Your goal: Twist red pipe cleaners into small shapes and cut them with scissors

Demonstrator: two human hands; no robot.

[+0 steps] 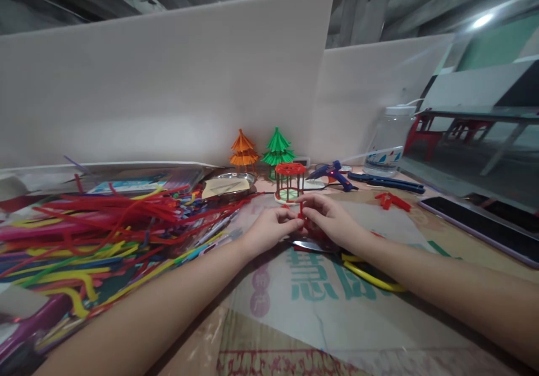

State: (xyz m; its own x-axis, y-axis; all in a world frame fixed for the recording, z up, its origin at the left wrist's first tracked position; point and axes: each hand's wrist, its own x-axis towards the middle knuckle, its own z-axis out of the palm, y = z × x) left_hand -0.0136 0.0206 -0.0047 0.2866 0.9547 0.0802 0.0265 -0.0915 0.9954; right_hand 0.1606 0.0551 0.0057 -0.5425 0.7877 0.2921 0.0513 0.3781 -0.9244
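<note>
My left hand (273, 227) and my right hand (326, 219) meet near the middle of the table, thumbs and fingers pinched together. Between their fingertips is a small red pipe cleaner piece (301, 209), partly hidden by the fingers. Just beyond them stands a small round pavilion frame (289, 182) with a red top ring, thin dark posts and a pale base. Under my right forearm lie scissors with yellow handles (370, 275), their blades pointing toward my left hand. Behind the frame are an orange tiered roof model (243, 150) and a green one (278, 148).
Pipe cleaners of several colours (101, 219) heap up on the left. A blue glue gun (334, 175), blue-handled pliers (387, 183), short red pieces (391, 201), a phone (480, 227) and a clear bottle (384, 140) lie or stand right. A metal dish (248, 177) sits behind.
</note>
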